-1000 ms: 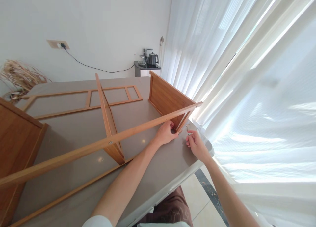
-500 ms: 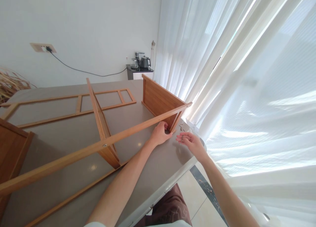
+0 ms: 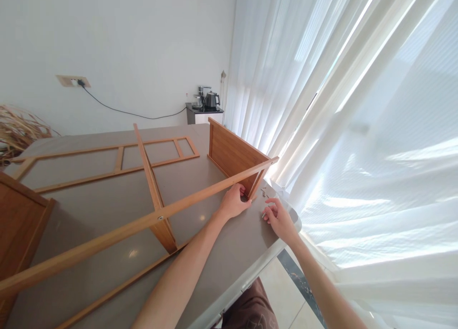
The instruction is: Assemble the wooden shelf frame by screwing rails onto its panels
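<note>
My left hand (image 3: 234, 202) is closed on the lower near corner of an upright wooden panel (image 3: 234, 152), its fingers partly hidden behind the wood. Just right of that corner, my right hand (image 3: 279, 219) hovers low over the table with bent fingers, pinching a small thin metal piece (image 3: 264, 215); its exact kind is too small to tell. Several small screws (image 3: 264, 192) lie on the table between the panel and my right hand. A long wooden rail (image 3: 200, 190) joins the panel to a middle wooden crosspiece (image 3: 152, 190), passing above my left forearm.
A flat ladder-like wooden frame (image 3: 119, 158) lies at the back of the grey-covered table (image 3: 211, 271). Another wooden panel (image 3: 21, 214) stands at the left. Beyond the table is a small cabinet with a kettle (image 3: 212, 100). White curtains (image 3: 358, 152) hang along the right.
My right hand has shifted slightly right and down, away from the panel corner, and its fingers have curled more. My left hand keeps its hold. The view has tilted a little.
</note>
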A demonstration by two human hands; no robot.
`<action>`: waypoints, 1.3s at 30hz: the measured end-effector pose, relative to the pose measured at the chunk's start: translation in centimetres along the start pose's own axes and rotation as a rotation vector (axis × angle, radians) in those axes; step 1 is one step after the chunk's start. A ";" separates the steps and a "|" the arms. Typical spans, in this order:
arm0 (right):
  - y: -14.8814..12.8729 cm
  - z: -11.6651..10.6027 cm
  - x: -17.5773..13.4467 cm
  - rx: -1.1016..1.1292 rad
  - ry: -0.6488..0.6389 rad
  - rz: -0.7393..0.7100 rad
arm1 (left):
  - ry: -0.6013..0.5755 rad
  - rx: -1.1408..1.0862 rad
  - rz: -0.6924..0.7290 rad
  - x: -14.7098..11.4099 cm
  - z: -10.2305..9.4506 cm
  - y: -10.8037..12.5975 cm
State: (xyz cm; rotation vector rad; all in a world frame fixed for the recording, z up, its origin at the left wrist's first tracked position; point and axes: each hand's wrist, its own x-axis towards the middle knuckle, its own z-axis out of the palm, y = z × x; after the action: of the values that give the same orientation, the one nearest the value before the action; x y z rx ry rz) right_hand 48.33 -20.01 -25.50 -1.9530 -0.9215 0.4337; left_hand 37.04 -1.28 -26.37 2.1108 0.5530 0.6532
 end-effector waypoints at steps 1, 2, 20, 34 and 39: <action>0.1 0.0 0.0 -0.013 0.003 -0.006 | -0.001 0.005 0.002 0.0 0.0 0.0; 0.1 0.1 -0.1 -0.026 0.004 -0.009 | -0.002 0.009 0.004 0.0 0.0 0.0; -0.2 -0.2 0.3 -0.141 0.049 -0.076 | -0.001 0.016 -0.006 0.1 0.2 -0.2; -0.2 2.0 1.4 -0.215 0.137 -0.130 | 0.016 0.043 0.020 0.4 0.6 -0.6; 0.1 2.2 1.6 -0.222 0.143 -0.130 | 0.019 0.049 0.023 0.3 0.4 -0.6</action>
State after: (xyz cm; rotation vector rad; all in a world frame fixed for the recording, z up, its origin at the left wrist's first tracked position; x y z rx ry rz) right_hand 48.10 -17.57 -26.60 -2.0783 -1.0313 0.1180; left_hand 37.48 -1.04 -26.97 2.1619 0.5610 0.6791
